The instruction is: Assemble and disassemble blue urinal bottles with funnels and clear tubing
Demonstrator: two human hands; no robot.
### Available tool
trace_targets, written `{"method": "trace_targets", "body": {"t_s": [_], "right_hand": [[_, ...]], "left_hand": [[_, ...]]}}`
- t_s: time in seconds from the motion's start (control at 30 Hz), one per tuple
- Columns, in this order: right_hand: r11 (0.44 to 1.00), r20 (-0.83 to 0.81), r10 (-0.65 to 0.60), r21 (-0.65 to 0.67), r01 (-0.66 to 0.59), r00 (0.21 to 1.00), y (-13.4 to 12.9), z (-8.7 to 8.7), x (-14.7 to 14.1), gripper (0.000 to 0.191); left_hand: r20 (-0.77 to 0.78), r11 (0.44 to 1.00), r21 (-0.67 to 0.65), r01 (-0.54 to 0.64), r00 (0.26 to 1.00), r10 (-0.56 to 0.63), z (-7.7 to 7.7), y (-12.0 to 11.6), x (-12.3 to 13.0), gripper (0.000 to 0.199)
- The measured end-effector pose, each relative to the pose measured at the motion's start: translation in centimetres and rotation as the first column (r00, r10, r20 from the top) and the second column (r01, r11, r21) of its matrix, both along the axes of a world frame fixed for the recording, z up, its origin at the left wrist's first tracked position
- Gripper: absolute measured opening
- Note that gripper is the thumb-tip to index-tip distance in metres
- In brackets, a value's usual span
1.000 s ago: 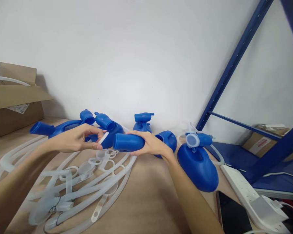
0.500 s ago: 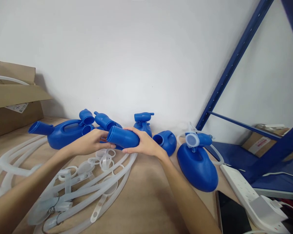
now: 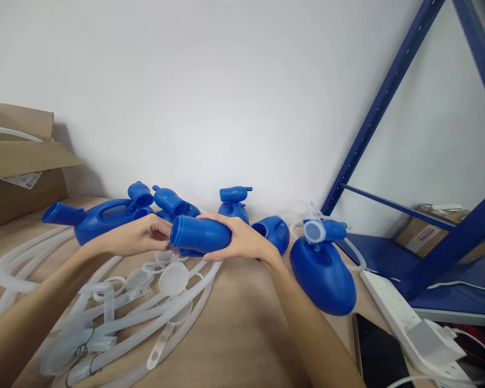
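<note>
My right hand is wrapped round the rounded end of a blue plastic spout piece, whose wide open mouth points left. Beside that mouth, my left hand has its fingers curled together close to the rim; what they pinch is hidden. A round translucent cap shows just under the left fingers, and I cannot tell whether it hangs from them. Behind the spout piece, part of another blue body is covered by my hands. Translucent hoses and several strapped caps lie below on the wooden table.
Blue jugs stand along the wall: one at left, one in the middle, one lying open. A capped jug is at right, near a phone and power strip. A cardboard box and blue rack flank the table.
The spout piece has shifted slightly left and toward me. The translucent cap below my left fingers has turned to show its round face. The whole view has slid a little left.
</note>
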State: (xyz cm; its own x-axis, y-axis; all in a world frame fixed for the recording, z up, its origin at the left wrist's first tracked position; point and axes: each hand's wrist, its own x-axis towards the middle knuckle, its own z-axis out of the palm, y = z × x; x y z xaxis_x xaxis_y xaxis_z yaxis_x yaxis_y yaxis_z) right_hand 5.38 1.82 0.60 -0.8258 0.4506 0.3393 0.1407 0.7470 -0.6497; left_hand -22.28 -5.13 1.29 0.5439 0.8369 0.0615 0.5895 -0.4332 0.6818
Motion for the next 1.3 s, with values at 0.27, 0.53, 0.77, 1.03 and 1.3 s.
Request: {"method": "trace_targets", "body": {"t_s": [0.27, 0.53, 0.77, 1.03, 1.3], "right_hand": [[0.907, -0.032, -0.386, 0.168, 0.385, 0.922, 1.6, 2.2, 5.4, 0.079], [0.595, -0.234, -0.745, 0.192, 0.780, 0.625, 5.2, 1.1, 12.1, 0.071], [0.545, -0.357, -0.754, 0.128, 0.829, 0.551, 9.2, -2.9, 10.4, 0.078], [0.436, -0.105, -0.858, 0.370, 0.820, 0.503, 9.9, -4.9, 9.7, 0.077], [0.409, 0.005, -0.889, 0.461, 0.787, 0.459, 9.2, -3.7, 11.0, 0.072]], "left_hand": [[-0.271, 0.955, 0.229, -0.190, 0.930, 0.250, -0.8, 1.1, -2.9, 0.035], [-0.348, 0.795, 0.525, -0.303, 0.777, 0.526, -1.6, -0.2, 0.5, 0.049], [-0.396, 0.909, 0.400, -0.113, 0.874, 0.283, -2.8, -1.3, 9.2, 0.059], [-0.393, 0.836, 0.548, 0.022, 0.889, 0.234, -5.4, 5.3, 18.6, 0.073], [-0.275, 0.827, 0.558, -0.067, 0.925, 0.261, -6.7, 9.6, 20.2, 0.044]]}}
